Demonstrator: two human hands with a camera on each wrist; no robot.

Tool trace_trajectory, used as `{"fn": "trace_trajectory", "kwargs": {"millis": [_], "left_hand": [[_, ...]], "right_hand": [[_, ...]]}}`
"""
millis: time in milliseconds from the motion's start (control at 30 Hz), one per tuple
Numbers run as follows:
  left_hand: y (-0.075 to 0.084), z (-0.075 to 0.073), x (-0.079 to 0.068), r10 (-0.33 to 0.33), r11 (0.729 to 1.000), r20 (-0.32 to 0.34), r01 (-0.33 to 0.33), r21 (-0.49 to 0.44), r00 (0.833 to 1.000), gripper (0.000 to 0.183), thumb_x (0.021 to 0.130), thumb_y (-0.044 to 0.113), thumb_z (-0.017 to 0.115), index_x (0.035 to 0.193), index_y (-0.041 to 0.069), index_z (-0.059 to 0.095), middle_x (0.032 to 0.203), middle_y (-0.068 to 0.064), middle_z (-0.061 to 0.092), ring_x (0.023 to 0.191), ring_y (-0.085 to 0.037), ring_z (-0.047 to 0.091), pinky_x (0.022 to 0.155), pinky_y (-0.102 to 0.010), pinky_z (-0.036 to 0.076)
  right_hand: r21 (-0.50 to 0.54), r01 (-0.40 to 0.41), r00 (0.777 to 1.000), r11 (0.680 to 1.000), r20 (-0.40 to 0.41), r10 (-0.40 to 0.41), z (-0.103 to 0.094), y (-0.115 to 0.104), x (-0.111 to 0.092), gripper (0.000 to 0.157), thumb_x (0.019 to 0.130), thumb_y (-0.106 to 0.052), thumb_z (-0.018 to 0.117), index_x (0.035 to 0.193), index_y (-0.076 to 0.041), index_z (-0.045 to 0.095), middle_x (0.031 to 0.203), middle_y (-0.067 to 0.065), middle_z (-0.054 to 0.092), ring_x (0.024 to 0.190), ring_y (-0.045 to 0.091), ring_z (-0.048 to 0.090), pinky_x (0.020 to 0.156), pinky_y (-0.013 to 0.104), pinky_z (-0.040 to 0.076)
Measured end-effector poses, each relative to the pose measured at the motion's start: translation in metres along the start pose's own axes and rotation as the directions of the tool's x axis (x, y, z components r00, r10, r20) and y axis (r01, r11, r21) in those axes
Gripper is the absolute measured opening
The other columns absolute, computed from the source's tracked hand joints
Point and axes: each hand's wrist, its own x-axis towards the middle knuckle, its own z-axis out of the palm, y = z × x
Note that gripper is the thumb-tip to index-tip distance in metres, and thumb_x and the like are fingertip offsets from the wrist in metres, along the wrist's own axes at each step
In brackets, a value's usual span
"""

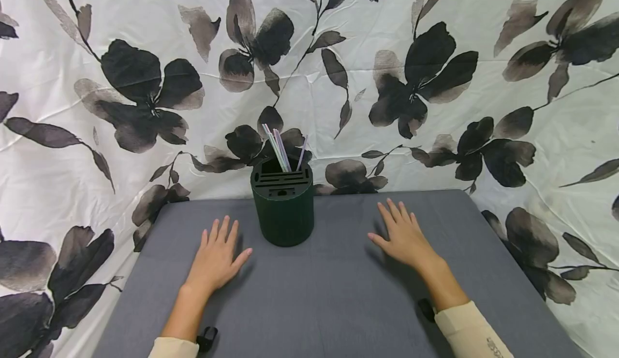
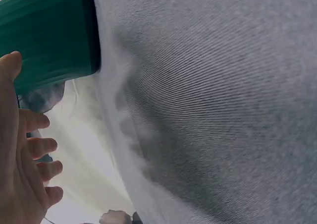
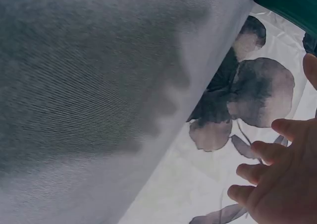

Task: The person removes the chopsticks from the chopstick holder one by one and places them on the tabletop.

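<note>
A dark green cylindrical desk organizer (image 1: 284, 213) stands upright near the far edge of the grey table, with slots in its top. Several thin pale straws (image 1: 279, 148) lean out of its rear opening. To its left, my left hand (image 1: 216, 258) hovers palm down, fingers spread and holding nothing; the left wrist view shows the organizer (image 2: 47, 35) beyond the thumb. On the other side, my right hand (image 1: 405, 238) is also spread over the cloth, farther from the organizer, with nothing in it. Shadows of the fingers fall on the cloth below both hands.
Grey cloth covers the table (image 1: 309, 304), whose far edge runs just behind the organizer. Behind and around it hangs a white curtain (image 1: 348, 100) printed with dark flowers. A small black device (image 1: 207, 338) sits at the left wrist, another (image 1: 426, 310) at the right.
</note>
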Motion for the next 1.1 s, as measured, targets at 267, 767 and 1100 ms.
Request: {"fn": "trace_trajectory", "kwargs": {"millis": [267,767,1100], "left_hand": [[0.0,-0.013,0.004,0.027,0.999,-0.007,-0.027,0.027,1.0,0.081,0.101,0.057,0.055,0.158,0.002,0.039,0.167,-0.025,0.029,0.153,-0.05,0.028,0.121,-0.07,0.022],[0.002,-0.051,0.016,0.126,0.991,-0.117,-0.119,0.065,0.985,0.077,0.1,0.054,0.057,0.157,0.004,0.043,0.164,-0.023,0.035,0.15,-0.047,0.035,0.121,-0.066,0.027],[0.01,-0.078,0.026,0.18,0.982,-0.197,-0.165,0.093,0.964,0.073,0.1,0.05,0.058,0.154,0.002,0.046,0.16,-0.027,0.039,0.148,-0.048,0.037,0.12,-0.065,0.029]], "right_hand": [[0.025,0.04,0.998,0.999,-0.04,-0.038,-0.008,-0.007,0.013,0.084,0.099,-0.051,0.063,0.163,-0.01,0.029,0.167,0.023,0.028,0.153,0.053,0.022,0.118,0.076,0.018],[0.22,0.141,0.987,0.965,-0.107,-0.12,-0.028,-0.034,0.043,0.072,0.1,-0.041,0.066,0.161,-0.016,0.036,0.165,0.014,0.036,0.15,0.041,0.036,0.116,0.067,0.034],[0.421,0.16,0.986,0.893,-0.117,-0.121,-0.042,-0.056,0.068,0.066,0.1,-0.035,0.069,0.158,-0.015,0.042,0.156,0.013,0.048,0.14,0.035,0.051,0.112,0.057,0.045]]}}
